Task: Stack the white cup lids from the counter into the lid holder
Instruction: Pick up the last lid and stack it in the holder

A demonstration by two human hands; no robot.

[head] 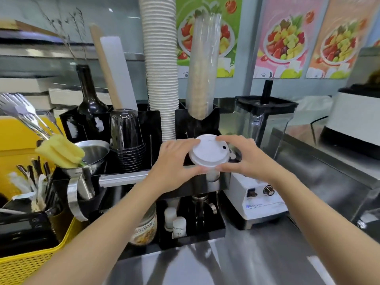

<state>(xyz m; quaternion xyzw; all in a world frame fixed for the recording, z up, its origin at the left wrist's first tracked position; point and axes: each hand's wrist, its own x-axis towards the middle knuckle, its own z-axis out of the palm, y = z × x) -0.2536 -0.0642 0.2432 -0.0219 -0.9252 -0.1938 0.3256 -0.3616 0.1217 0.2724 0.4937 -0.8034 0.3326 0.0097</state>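
Stainless-steel counter (257, 262) runs along the bottom of the view, with fruit-salad posters (284, 36) on the pale wall behind. At its back stands a black acrylic cup-and-lid organiser (193, 124) holding a tall stack of white ribbed paper cups (161, 64) and a sleeve of clear plastic cups (202, 66). Both bare forearms reach in from below. The left hand (174, 161) and the right hand (244, 157) together grasp a round white plastic cup lid (208, 152), fingertips pinching its rim from opposite sides. That lid is domed, with a raised outer ring, a flat recessed centre and a small dark sip hole near its right edge; it tilts slightly toward the camera. It sits at the top of the organiser's front compartment, over a whitish column below it that looks like more lids, though blur keeps me from telling whether they touch. Just right of the organiser stands a white blender base (257, 200) with a clear jug (265, 122). A yellow plastic basket (26, 262) lies at the far left
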